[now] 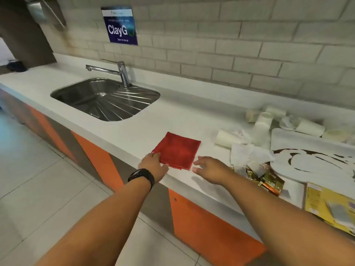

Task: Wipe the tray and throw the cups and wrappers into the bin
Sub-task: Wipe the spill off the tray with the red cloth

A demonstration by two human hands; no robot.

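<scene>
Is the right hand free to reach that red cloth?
Probably yes: the right hand hovers open beside the red cloth, with only bare counter between them. The left hand touches the cloth's near corner.

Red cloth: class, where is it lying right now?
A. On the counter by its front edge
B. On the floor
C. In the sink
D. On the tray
A: the red cloth lies folded on the counter, with the left hand on its near corner.
</scene>
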